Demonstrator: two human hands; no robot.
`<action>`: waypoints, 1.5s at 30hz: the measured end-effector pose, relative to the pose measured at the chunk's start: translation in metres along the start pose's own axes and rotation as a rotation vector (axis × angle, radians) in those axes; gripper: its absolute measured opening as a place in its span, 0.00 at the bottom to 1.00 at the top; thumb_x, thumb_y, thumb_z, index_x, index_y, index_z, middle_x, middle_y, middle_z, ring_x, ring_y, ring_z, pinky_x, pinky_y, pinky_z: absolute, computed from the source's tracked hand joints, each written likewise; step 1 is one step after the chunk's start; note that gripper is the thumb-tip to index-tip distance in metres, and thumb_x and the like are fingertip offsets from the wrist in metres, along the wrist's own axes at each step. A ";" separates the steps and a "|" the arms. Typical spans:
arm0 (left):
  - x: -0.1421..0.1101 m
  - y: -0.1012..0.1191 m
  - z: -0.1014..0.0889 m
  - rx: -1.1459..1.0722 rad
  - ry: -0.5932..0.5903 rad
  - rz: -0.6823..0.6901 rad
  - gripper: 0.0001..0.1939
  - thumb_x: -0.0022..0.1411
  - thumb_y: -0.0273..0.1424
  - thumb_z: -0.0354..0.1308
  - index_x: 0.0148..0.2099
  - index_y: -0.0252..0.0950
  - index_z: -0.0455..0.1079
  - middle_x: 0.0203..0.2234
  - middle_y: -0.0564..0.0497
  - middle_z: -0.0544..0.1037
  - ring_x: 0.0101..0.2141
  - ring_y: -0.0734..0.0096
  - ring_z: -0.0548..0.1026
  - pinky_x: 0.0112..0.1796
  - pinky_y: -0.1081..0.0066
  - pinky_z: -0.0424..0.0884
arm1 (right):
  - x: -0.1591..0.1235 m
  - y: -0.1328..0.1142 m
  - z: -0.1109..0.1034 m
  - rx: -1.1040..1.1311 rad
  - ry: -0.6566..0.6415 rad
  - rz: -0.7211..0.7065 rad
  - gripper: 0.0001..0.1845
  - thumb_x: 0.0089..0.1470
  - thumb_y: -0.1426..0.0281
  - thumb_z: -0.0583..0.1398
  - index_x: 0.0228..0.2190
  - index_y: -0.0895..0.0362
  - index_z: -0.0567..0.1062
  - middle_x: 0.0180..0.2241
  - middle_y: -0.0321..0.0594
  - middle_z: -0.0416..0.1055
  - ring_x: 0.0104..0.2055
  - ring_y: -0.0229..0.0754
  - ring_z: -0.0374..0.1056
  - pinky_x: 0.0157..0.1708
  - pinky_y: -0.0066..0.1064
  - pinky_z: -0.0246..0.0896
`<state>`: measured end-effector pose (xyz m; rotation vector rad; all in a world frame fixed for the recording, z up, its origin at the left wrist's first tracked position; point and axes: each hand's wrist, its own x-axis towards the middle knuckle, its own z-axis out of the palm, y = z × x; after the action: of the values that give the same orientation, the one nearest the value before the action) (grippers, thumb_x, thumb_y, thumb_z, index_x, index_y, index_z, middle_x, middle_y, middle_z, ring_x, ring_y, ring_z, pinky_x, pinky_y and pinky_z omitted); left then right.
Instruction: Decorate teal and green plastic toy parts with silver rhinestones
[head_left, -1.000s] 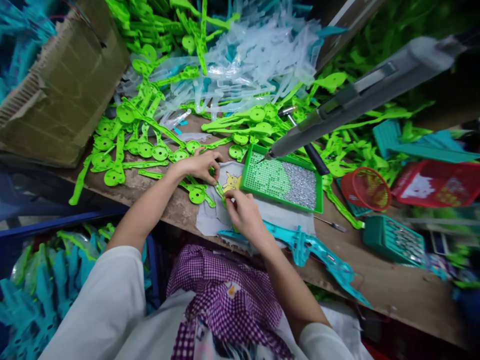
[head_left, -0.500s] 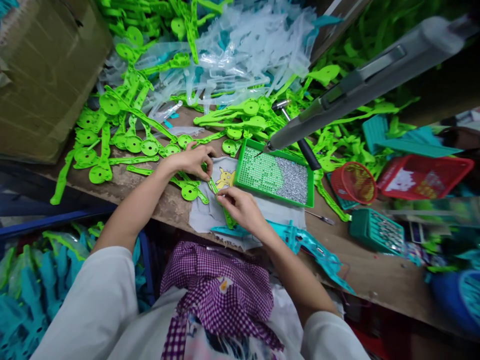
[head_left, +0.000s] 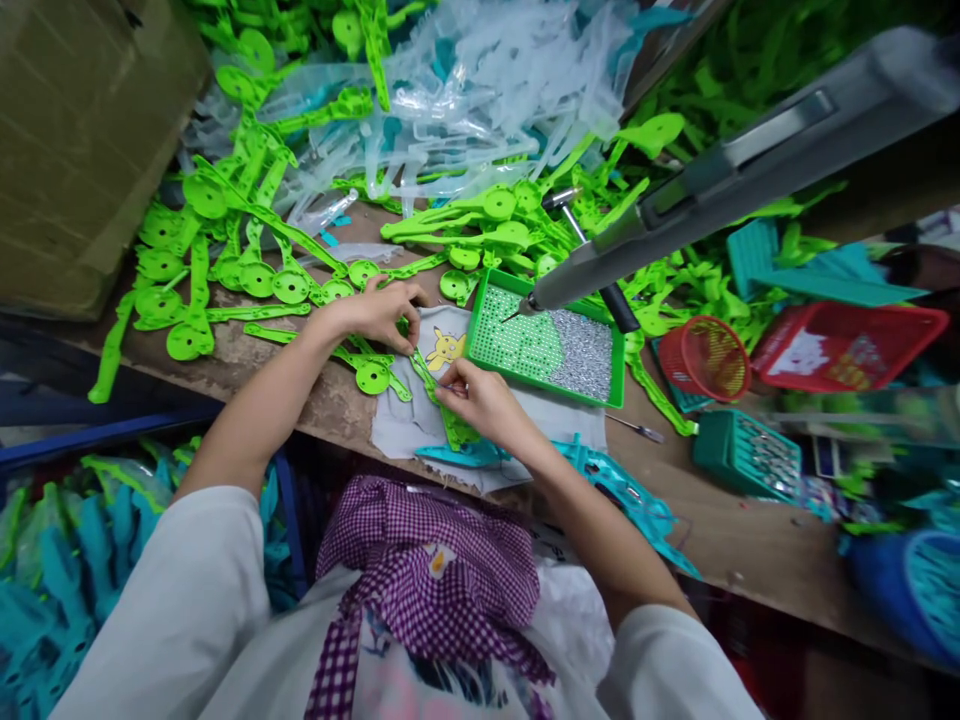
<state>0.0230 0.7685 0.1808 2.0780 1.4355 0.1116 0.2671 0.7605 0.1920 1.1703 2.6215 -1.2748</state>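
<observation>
A slim bright-green plastic part (head_left: 424,374) lies on a grey cloth (head_left: 397,425) in front of me, its lower end wide. My left hand (head_left: 386,316) pinches the upper tip of this part between thumb and fingers. Close to the part's middle, my right hand (head_left: 484,402) has thumb and forefinger pressed together; what they hold is too small to make out. Just left of the part rests another green part with a round disc (head_left: 373,377). Beneath my right wrist, a turquoise plastic piece (head_left: 465,455) is partly covered.
A green perforated tray (head_left: 619,385) holds small metal pieces on its right side. Above it hangs a grey electric screwdriver (head_left: 600,262), slanting in from the upper right. A hammer (head_left: 616,308) lies behind. Green parts (head_left: 289,285) and clear ones (head_left: 487,90) are heaped at the back.
My right fingertips have shifted slightly right along the green part. My left hand keeps its pinch at the tip. The whole view has moved a little.
</observation>
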 end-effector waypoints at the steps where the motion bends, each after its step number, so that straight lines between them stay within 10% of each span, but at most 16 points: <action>1: 0.000 0.000 0.000 0.001 -0.002 -0.004 0.12 0.55 0.44 0.63 0.36 0.44 0.80 0.60 0.53 0.65 0.59 0.52 0.60 0.59 0.49 0.42 | -0.002 -0.001 0.000 -0.028 -0.002 -0.017 0.03 0.54 0.69 0.60 0.32 0.55 0.70 0.23 0.31 0.66 0.25 0.34 0.58 0.28 0.29 0.48; 45: 0.004 -0.012 0.007 -0.021 0.006 0.037 0.14 0.55 0.48 0.62 0.37 0.46 0.79 0.60 0.56 0.64 0.60 0.53 0.56 0.61 0.53 0.34 | 0.031 -0.010 -0.022 -0.115 -0.238 0.019 0.04 0.47 0.74 0.61 0.22 0.57 0.72 0.22 0.35 0.70 0.26 0.35 0.62 0.28 0.30 0.50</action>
<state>0.0175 0.7713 0.1678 2.0895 1.3942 0.1467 0.2450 0.7905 0.2044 0.9597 2.4686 -1.1622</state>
